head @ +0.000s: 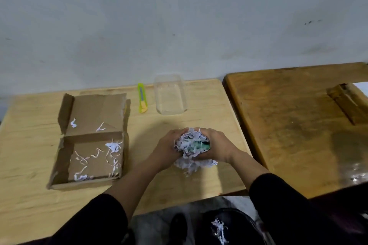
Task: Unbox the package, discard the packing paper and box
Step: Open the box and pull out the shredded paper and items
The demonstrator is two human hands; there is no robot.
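An open cardboard box (pixel 61 162) lies on the left of the light wooden table (pixel 29 125), lid flap back, with scattered white paper shreds inside. Right of it, my left hand (pixel 166 148) and my right hand (pixel 217 146) are cupped together around a bundle of shredded packing paper (pixel 189 142). A green item (pixel 201 145) shows partly inside the bundle; what it is stays unclear. More shreds (pixel 196 165) hang below my hands over the table.
A yellow-green utility knife (pixel 142 98) and a clear plastic container (pixel 169 94) lie at the table's far edge by the wall. A darker wooden table (pixel 288 125) adjoins on the right. Below the table's front edge, a black bin (pixel 235 226) holds some shreds.
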